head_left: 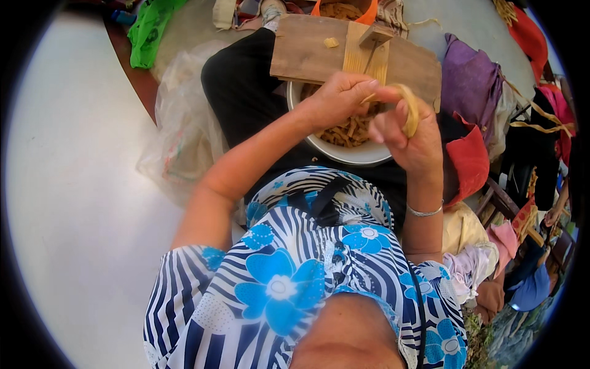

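Observation:
Above the basin my two hands are close together, working a limp tan strip point(410, 109). My left hand point(339, 101) is closed in a pinch at one end of it. The strip loops over the curled fingers of my right hand point(413, 136), which is slightly blurred. What the strip is made of, I cannot tell. Beneath my hands, a white basin point(344, 156) contains many short tan pieces point(347, 132). A wooden board point(310, 52) lies across the far side of the basin, with an upright wooden block point(376, 35) and a small yellowish piece point(331, 42) on it.
An orange container point(369, 13) of tan pieces stands beyond the board. Clear plastic sheeting point(181, 123) and a green bag point(147, 37) are at left. Purple cloth point(467, 80) and red cloth point(468, 157) lie at right. Farther right are other people and hanging strips point(541, 120).

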`<control>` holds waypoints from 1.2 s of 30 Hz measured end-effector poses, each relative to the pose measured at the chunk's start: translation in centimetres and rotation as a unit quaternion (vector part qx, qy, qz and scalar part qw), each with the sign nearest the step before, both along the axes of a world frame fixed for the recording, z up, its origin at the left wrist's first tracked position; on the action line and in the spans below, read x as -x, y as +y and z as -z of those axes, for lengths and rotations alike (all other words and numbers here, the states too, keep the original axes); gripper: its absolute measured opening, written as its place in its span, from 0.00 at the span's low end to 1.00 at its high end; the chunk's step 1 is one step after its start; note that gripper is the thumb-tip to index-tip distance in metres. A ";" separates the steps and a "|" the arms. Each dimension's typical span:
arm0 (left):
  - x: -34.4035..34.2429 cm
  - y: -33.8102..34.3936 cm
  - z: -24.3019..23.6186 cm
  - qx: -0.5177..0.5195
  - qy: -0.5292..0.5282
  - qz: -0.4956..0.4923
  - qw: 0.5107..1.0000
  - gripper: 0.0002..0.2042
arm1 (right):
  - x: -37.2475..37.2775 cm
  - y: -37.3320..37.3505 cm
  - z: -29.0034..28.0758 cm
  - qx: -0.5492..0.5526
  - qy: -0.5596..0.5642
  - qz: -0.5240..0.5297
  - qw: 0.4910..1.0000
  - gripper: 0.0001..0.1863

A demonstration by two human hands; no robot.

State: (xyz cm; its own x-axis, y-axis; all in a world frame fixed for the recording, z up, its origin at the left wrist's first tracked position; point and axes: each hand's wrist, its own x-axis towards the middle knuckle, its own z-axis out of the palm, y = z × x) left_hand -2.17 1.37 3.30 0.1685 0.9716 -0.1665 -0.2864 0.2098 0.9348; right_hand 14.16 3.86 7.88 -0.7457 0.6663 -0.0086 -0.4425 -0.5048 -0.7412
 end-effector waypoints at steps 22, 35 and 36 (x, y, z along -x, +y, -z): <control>-2.6 -1.8 4.1 -0.317 0.482 -0.080 0.813 0.13 | -2.6 -0.9 9.7 0.152 -0.203 0.074 0.965 0.12; -3.1 0.4 3.5 -0.032 0.269 -0.038 0.962 0.10 | -1.2 0.2 7.4 -0.414 -0.405 0.310 0.754 0.05; -3.3 0.3 3.3 -0.024 0.219 -0.062 0.973 0.10 | -1.1 0.3 7.3 -0.398 -0.389 0.319 0.767 0.05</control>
State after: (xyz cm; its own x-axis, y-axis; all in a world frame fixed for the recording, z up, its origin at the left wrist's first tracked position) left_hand 1.15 1.70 0.00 -0.0271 0.9883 -0.1501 0.1217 0.1523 0.9808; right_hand 15.30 4.15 0.60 -0.2410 0.9188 0.3128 0.3211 0.3796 -0.8676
